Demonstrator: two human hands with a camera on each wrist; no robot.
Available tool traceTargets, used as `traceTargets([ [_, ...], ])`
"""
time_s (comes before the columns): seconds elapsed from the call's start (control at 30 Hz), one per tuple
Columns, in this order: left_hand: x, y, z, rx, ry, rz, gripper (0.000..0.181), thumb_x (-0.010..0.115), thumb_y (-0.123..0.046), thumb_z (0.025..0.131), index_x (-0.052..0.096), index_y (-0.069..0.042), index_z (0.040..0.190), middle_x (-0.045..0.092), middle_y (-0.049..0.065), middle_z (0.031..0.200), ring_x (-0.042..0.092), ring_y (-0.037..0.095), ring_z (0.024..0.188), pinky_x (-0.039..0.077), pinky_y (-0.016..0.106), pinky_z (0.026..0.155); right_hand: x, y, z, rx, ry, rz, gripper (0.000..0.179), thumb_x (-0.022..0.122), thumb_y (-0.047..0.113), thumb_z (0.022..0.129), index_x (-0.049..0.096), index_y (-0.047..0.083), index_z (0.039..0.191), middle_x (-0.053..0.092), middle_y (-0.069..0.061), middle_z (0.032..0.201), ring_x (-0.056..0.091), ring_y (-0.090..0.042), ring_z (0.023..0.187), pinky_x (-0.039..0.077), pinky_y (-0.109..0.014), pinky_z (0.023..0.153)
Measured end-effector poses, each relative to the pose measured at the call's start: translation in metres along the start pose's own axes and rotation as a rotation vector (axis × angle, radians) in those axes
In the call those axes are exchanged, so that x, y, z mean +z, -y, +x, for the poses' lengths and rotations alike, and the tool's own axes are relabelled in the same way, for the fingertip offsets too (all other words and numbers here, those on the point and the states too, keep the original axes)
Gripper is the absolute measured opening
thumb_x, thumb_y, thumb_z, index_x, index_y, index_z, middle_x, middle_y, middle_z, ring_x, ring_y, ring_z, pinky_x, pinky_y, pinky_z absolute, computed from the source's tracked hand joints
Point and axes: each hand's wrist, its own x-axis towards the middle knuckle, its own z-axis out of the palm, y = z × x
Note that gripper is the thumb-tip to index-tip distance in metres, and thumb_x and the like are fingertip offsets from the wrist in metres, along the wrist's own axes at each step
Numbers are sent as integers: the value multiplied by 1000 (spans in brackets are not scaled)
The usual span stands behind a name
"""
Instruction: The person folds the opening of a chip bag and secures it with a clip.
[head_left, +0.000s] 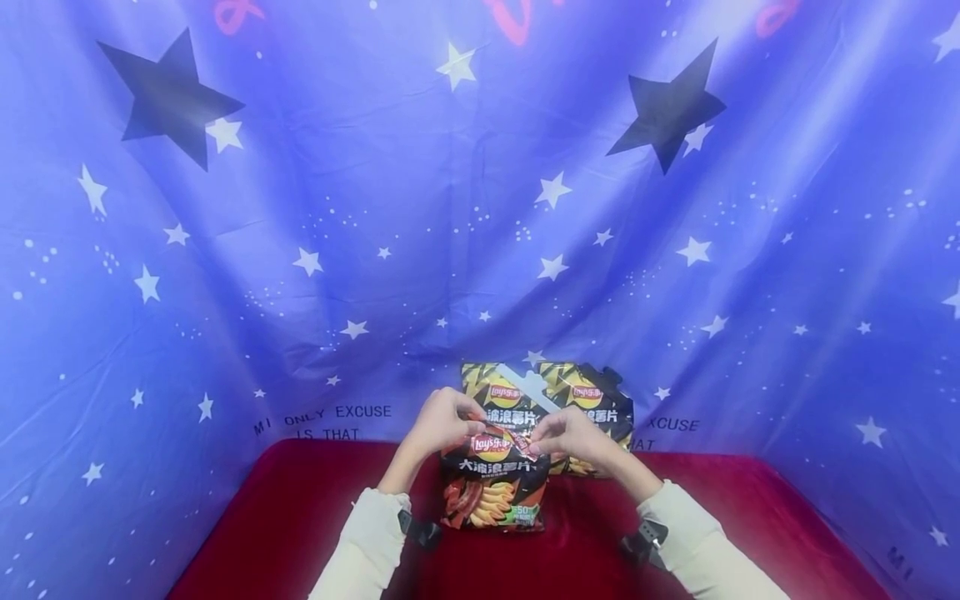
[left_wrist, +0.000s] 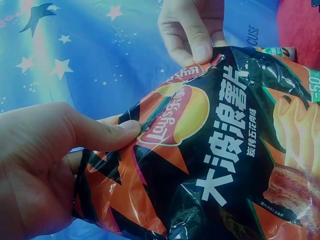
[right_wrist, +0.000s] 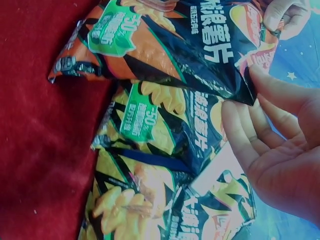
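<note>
My left hand (head_left: pixel 447 422) and my right hand (head_left: pixel 572 435) hold an orange and black Lay's chip bag (head_left: pixel 491 500) by its upper part. In the left wrist view, the left thumb presses on the bag's front near the logo, with fingers behind. The right hand (right_wrist: pixel 287 132) pinches the bag's top corner between thumb and fingers in the right wrist view. Near the logo the bag's top edge (left_wrist: pixel 185 75) is folded over, showing printing upside down. The bag's lower end reaches down toward the red cloth.
Two yellow and black Lay's bags (head_left: pixel 587 408) (right_wrist: pixel 150 195) lie behind the held one. A white flat strip (head_left: pixel 528 387) lies across them. Red cloth (head_left: pixel 300 517) covers the table. A blue star-patterned curtain (head_left: pixel 420 208) hangs behind and at the sides.
</note>
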Motion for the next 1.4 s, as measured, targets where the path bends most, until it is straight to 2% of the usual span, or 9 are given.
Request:
traceTargets([
  [0.1,1,1,0,-2,0,8,8,83,-6,82,82,-12,88,77,2,84,55,6,49,51,27,66,-6,2,-2,-29,45,-39,20,78,13,87,74,-2,100,76,-13,93,68,-17,80,61,-37,73],
  [0.2,0,1,0,2,-13,17,8,82,-7,82,82,-13,87,77,1,83,55,7,52,51,28,66,-15,2,-4,-42,85,-73,24,76,18,90,74,-1,104,76,-15,95,67,-15,77,59,-29,68],
  [0.47,2,3,-1,17,-39,47,9,83,-8,81,82,-16,85,77,-2,85,58,8,71,50,31,72,-41,-17,-19,22,175,-135,21,72,19,94,74,1,105,75,-15,94,62,-10,72,55,-26,64],
  [0.67,3,3,-1,39,-62,66,8,83,-9,81,82,-16,85,77,-2,83,61,8,73,51,32,73,-52,-38,-38,127,245,-257,11,78,14,88,74,3,89,71,-13,74,59,-13,61,44,-19,50],
  [0.83,4,1,-3,39,-59,66,8,82,-9,82,82,-15,87,77,-2,84,58,8,70,49,30,71,-56,-55,-57,283,269,-488,16,85,5,77,71,7,69,67,-3,59,59,-12,53,44,-22,48],
  [0.97,6,2,-5,29,-56,61,8,81,-9,83,82,-15,88,78,0,86,55,8,65,47,28,68,-60,-66,-69,374,296,-613,17,90,8,74,73,9,69,71,-5,62,70,-23,59,59,-36,56],
  [1.1,6,2,-4,41,-68,73,8,81,-10,83,82,-15,89,78,0,87,54,7,64,47,28,67,-63,-75,-75,440,361,-621,11,88,6,76,78,4,76,75,-17,72,75,-37,73,62,-52,71],
  [1.3,6,0,-5,51,-60,81,8,81,-10,83,82,-15,89,78,-1,87,54,7,65,47,28,68,-62,-88,-79,560,484,-634,7,83,3,83,78,1,87,74,-30,86,74,-45,90,60,-55,85],
  [1.4,6,0,-5,57,-62,88,8,81,-11,83,82,-16,88,78,-2,86,55,7,68,47,28,69,-60,-89,-81,556,462,-641,8,83,-1,80,77,1,86,74,-29,84,75,-43,87,61,-52,82],
])
